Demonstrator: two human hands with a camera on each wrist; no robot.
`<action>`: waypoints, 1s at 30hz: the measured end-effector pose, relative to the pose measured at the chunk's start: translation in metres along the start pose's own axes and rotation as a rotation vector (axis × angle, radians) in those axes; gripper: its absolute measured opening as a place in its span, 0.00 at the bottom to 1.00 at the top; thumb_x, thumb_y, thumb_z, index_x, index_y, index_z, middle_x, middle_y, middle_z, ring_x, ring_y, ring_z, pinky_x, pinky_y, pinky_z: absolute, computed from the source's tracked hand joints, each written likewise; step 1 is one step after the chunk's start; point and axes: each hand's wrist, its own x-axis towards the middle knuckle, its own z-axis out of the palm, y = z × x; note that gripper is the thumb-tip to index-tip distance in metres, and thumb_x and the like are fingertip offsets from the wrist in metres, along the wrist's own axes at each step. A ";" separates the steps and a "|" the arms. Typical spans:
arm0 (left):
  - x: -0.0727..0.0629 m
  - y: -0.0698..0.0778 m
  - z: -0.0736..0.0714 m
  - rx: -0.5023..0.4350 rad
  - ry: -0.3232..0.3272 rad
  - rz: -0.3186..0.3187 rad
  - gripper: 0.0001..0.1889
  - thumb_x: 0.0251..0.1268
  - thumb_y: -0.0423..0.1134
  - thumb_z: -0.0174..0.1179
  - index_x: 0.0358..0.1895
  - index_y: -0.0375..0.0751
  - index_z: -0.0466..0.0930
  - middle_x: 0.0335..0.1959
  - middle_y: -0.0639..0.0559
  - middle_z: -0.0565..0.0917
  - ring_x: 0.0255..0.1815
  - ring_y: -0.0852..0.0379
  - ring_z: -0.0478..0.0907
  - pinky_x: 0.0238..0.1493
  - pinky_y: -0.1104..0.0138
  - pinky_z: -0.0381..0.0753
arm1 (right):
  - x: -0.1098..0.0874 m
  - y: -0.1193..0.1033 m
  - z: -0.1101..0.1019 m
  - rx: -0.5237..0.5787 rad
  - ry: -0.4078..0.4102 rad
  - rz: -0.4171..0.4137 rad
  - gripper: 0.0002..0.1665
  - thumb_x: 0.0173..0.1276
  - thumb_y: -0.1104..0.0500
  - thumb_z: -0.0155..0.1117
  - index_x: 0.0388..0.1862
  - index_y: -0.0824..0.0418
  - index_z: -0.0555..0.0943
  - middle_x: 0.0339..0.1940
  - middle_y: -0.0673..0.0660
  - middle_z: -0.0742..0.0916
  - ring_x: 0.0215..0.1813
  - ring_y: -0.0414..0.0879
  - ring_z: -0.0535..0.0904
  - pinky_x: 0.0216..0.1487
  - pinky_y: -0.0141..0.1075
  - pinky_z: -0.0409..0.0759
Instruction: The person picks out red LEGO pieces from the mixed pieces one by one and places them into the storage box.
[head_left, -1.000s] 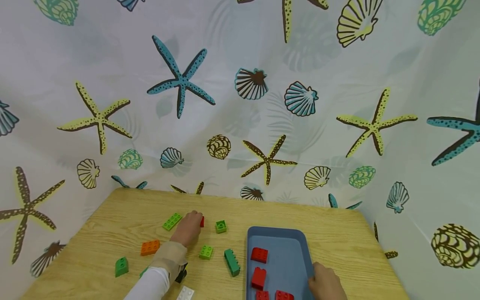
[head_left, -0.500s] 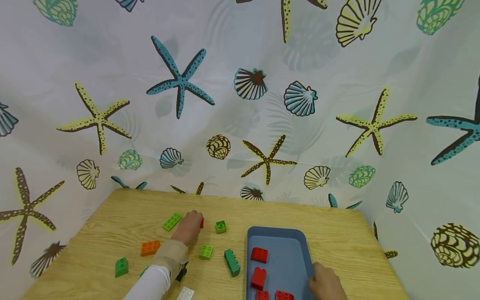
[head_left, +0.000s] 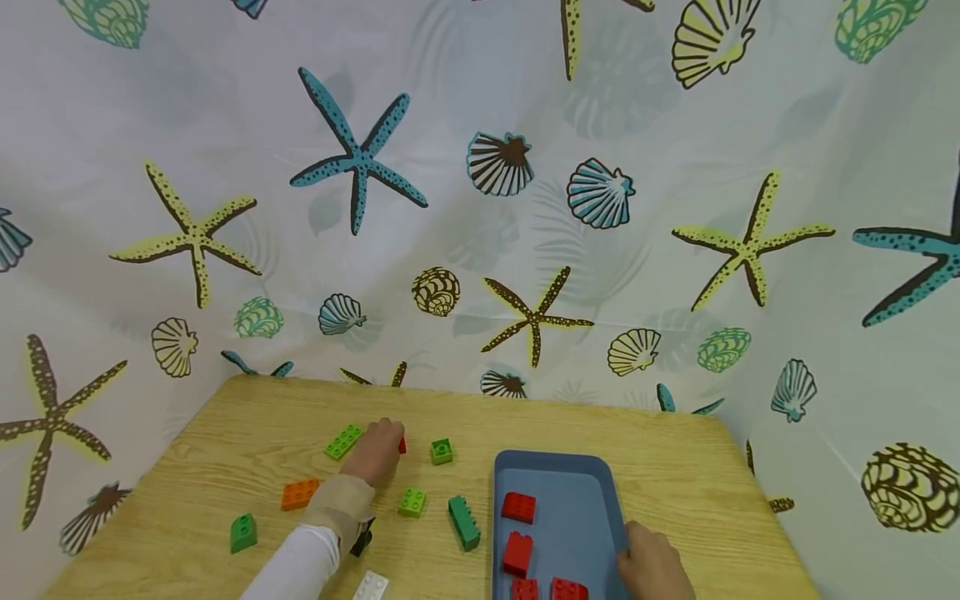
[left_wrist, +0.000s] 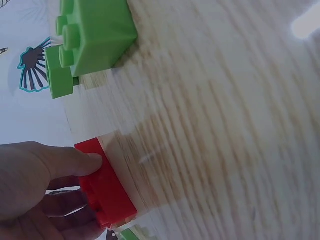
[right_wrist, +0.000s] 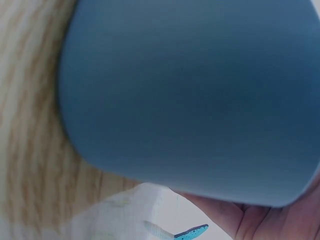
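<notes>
At the far middle-left of the table, my left hand (head_left: 377, 452) pinches a red toy brick (left_wrist: 107, 192) between thumb and fingers. The brick lies close to the tabletop; in the head view the hand covers most of it. Near the front right, my right hand (head_left: 654, 562) grips the right rim of a blue-grey tray (head_left: 551, 462). The tray's wall (right_wrist: 190, 100) fills most of the right wrist view and hides part of that hand. Inside the tray lie several red bricks, among them a rounded one (head_left: 519, 507) and a taller one (head_left: 517, 554).
Around the left hand lie a long lime brick (head_left: 343, 442), small lime bricks (head_left: 442, 451) (head_left: 412, 502), an orange brick (head_left: 300, 494) and a green sloped brick (head_left: 243, 533). A dark green brick (head_left: 464, 522) stands beside the tray, a white one (head_left: 371, 586) in front. A patterned curtain (head_left: 450, 250) hangs behind.
The left hand has shifted very slightly to the left, and less of the red brick shows beside it. The right hand and the tray stay in place.
</notes>
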 end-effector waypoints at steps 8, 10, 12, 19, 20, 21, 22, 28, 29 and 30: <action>0.004 -0.004 0.003 0.001 -0.006 -0.009 0.03 0.65 0.23 0.59 0.33 0.31 0.79 0.31 0.36 0.79 0.33 0.40 0.77 0.38 0.52 0.81 | 0.000 0.000 0.001 0.005 0.012 -0.013 0.04 0.58 0.71 0.56 0.30 0.69 0.79 0.21 0.59 0.82 0.24 0.47 0.73 0.25 0.40 0.73; 0.005 -0.004 0.003 -0.006 -0.010 -0.015 0.04 0.65 0.23 0.59 0.33 0.31 0.78 0.31 0.36 0.79 0.33 0.40 0.77 0.37 0.52 0.80 | 0.000 0.000 0.001 0.006 0.011 -0.013 0.04 0.58 0.71 0.56 0.30 0.69 0.79 0.21 0.59 0.82 0.24 0.47 0.74 0.25 0.40 0.73; 0.005 -0.003 0.002 -0.016 -0.020 -0.021 0.04 0.65 0.22 0.58 0.32 0.32 0.78 0.31 0.36 0.79 0.33 0.41 0.76 0.36 0.53 0.79 | 0.000 0.000 0.001 0.008 0.012 -0.012 0.04 0.58 0.71 0.56 0.30 0.69 0.79 0.21 0.59 0.83 0.24 0.47 0.74 0.25 0.40 0.73; 0.004 -0.001 0.000 -0.035 -0.024 -0.016 0.04 0.65 0.23 0.58 0.32 0.32 0.79 0.30 0.37 0.79 0.31 0.44 0.74 0.33 0.54 0.78 | 0.002 0.000 0.000 0.004 0.012 -0.010 0.04 0.58 0.71 0.56 0.30 0.69 0.79 0.22 0.59 0.83 0.25 0.48 0.75 0.26 0.41 0.74; 0.004 0.000 -0.001 -0.036 -0.023 -0.016 0.04 0.65 0.23 0.58 0.32 0.33 0.79 0.30 0.37 0.78 0.31 0.44 0.74 0.33 0.54 0.77 | 0.002 0.000 0.000 0.002 0.014 -0.014 0.04 0.58 0.71 0.56 0.31 0.69 0.79 0.22 0.60 0.83 0.25 0.48 0.75 0.26 0.42 0.74; 0.004 0.000 -0.001 -0.039 -0.024 -0.020 0.04 0.65 0.24 0.58 0.32 0.33 0.79 0.30 0.37 0.78 0.31 0.44 0.74 0.34 0.54 0.78 | 0.002 0.000 0.000 0.001 0.013 -0.016 0.05 0.58 0.71 0.56 0.31 0.69 0.79 0.23 0.60 0.83 0.25 0.48 0.75 0.26 0.42 0.74; 0.004 0.001 -0.001 -0.038 -0.022 -0.021 0.04 0.66 0.24 0.58 0.32 0.33 0.78 0.30 0.37 0.78 0.31 0.44 0.73 0.34 0.54 0.77 | 0.002 0.000 0.000 0.002 0.012 -0.014 0.05 0.58 0.71 0.56 0.31 0.69 0.79 0.23 0.60 0.83 0.25 0.48 0.75 0.26 0.42 0.74; 0.004 0.003 -0.002 -0.021 -0.001 -0.023 0.02 0.65 0.26 0.61 0.33 0.33 0.80 0.30 0.38 0.79 0.31 0.44 0.75 0.35 0.54 0.80 | 0.002 0.001 0.000 0.005 -0.012 -0.003 0.04 0.58 0.71 0.56 0.31 0.69 0.79 0.22 0.59 0.82 0.24 0.48 0.74 0.26 0.41 0.73; 0.004 0.004 -0.002 -0.017 0.004 -0.020 0.02 0.64 0.27 0.62 0.33 0.33 0.80 0.30 0.38 0.79 0.31 0.45 0.76 0.35 0.54 0.80 | 0.002 0.002 0.000 0.003 -0.012 -0.005 0.04 0.59 0.71 0.56 0.31 0.69 0.79 0.22 0.59 0.82 0.24 0.48 0.73 0.25 0.41 0.73; 0.005 0.005 -0.003 -0.017 0.010 -0.016 0.03 0.64 0.27 0.62 0.32 0.33 0.80 0.29 0.39 0.79 0.30 0.45 0.75 0.34 0.54 0.80 | 0.002 0.001 0.000 0.003 -0.011 -0.003 0.04 0.58 0.71 0.56 0.30 0.69 0.79 0.21 0.59 0.82 0.24 0.48 0.73 0.25 0.40 0.73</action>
